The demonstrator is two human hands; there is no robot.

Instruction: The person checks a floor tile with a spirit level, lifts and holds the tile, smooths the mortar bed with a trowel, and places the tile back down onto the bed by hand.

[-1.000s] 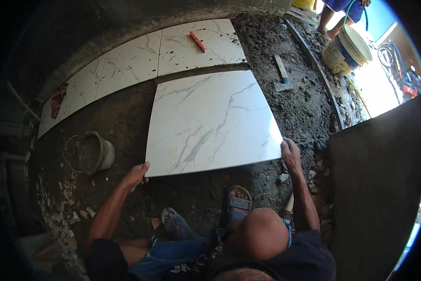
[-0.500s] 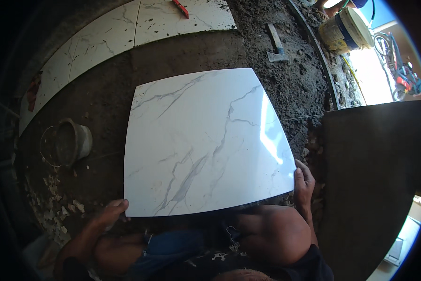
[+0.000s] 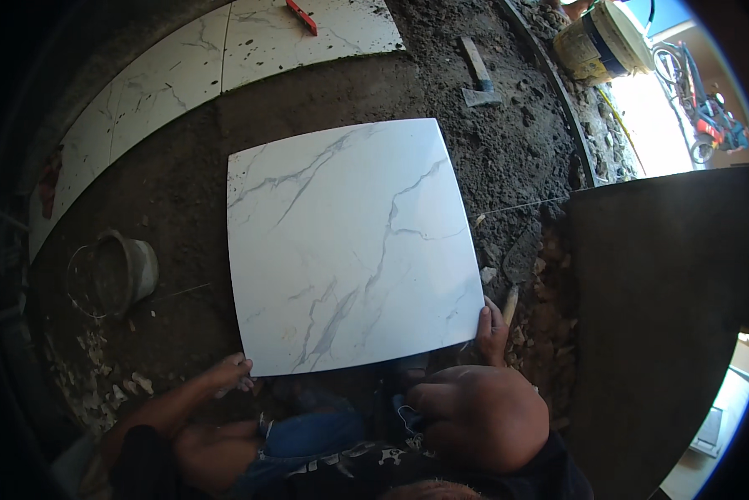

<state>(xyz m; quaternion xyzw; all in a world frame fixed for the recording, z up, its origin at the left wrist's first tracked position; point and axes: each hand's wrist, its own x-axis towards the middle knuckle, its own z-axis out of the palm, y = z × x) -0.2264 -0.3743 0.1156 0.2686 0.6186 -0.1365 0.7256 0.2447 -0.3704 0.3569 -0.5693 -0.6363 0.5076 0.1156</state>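
Observation:
A large white floor tile (image 3: pixel 341 250) with grey marble veins spans the middle of the view, in front of my knees. Its near left corner is in the grip of my left hand (image 3: pixel 231 372), thumb on the upper side. At the near right corner my right hand (image 3: pixel 492 332) grips the edge, with fingers partly hidden beneath. Grey mortar (image 3: pixel 324 92) lies beyond the tile's far edge. Several laid tiles (image 3: pixel 308 46) of the same marble pattern run along the far left, and a red tool (image 3: pixel 302 17) rests on them.
A hammer-like tool (image 3: pixel 478 75) lies on rough mortar at the far right. A bucket (image 3: pixel 128 271) stands at left, a larger white bucket (image 3: pixel 603 46) at upper right. A wooden handle (image 3: pixel 510 307) shows beside my right hand. A thin string (image 3: pixel 520 205) crosses the bed. A dark panel (image 3: pixel 658 333) fills the right.
The tile has dropped away from me and looks smaller and flatter, its right edge shifting left. My hands have come closer together with it. The string and wooden handle at right now show more.

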